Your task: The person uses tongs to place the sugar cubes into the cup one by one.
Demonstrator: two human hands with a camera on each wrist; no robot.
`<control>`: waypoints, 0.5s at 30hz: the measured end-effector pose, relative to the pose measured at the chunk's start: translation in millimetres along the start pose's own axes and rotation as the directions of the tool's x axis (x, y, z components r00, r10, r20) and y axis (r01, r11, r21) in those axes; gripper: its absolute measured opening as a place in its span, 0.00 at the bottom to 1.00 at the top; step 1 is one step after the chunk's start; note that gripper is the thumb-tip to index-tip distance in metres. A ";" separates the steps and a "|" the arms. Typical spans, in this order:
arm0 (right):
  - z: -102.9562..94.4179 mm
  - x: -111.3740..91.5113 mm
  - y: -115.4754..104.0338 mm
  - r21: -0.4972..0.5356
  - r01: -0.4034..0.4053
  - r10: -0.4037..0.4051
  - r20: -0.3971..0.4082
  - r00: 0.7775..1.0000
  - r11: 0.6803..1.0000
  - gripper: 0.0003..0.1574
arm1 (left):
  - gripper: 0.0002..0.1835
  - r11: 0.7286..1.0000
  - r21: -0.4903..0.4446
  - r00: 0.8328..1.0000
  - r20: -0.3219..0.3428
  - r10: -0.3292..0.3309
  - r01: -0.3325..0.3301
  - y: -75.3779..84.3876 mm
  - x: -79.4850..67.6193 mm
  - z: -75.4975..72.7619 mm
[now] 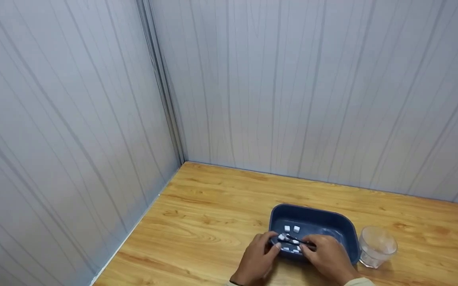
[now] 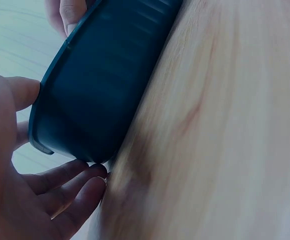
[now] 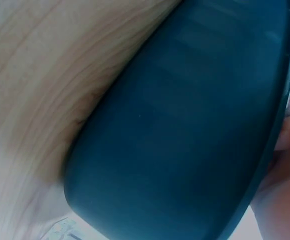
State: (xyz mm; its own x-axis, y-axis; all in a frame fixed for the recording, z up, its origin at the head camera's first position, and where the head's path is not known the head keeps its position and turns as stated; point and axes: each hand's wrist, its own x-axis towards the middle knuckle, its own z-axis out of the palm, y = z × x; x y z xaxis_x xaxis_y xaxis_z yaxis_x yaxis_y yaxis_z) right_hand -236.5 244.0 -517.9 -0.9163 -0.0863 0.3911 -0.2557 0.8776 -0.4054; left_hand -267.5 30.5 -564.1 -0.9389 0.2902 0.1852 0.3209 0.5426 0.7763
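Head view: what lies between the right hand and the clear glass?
In the head view, one end of the dark blue tub stands between them.

The left hand [image 1: 256, 256], bare-fingered, bears a narrow dark band [image 1: 235, 283] at the wrist; beside it, at the lower edge of the head view, shows a sliver of pale left sleeve [image 1: 229, 283]. The right hand [image 1: 328, 256], likewise bare-fingered, adjoins a cream right sleeve [image 1: 359, 282], plain in appearance, whose cuff ends in a gently curved edge.
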 end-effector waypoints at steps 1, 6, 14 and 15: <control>-0.3 0.6 -0.4 -0.001 -0.007 0.007 0.007 1.000 1.000 0.07 | 0.20 1.000 0.000 1.000 -0.001 -0.001 0.001 0.0 0.2 0.0; -1.9 3.8 -2.6 -0.001 -0.040 0.040 0.049 0.998 0.999 0.06 | 0.19 1.000 0.008 1.000 -0.010 -0.005 0.006 0.4 0.7 0.3; -0.5 4.9 -4.3 -0.023 -0.016 0.017 0.028 0.999 1.000 0.07 | 0.20 1.000 0.011 0.999 -0.028 0.019 -0.019 0.5 -0.4 1.4; -0.1 4.7 -4.6 -0.025 -0.006 0.006 0.021 1.000 1.000 0.07 | 0.20 1.000 0.011 0.999 -0.030 0.024 -0.024 0.5 -0.8 1.4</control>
State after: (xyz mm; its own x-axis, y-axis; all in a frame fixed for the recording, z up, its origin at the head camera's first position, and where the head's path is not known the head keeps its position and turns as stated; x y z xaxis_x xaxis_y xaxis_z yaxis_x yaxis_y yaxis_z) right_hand -239.6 239.6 -514.2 -0.9242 -0.0908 0.3709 -0.2425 0.8898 -0.3866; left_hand -266.4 31.7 -564.7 -0.9342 0.2793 0.2222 0.3445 0.5438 0.7652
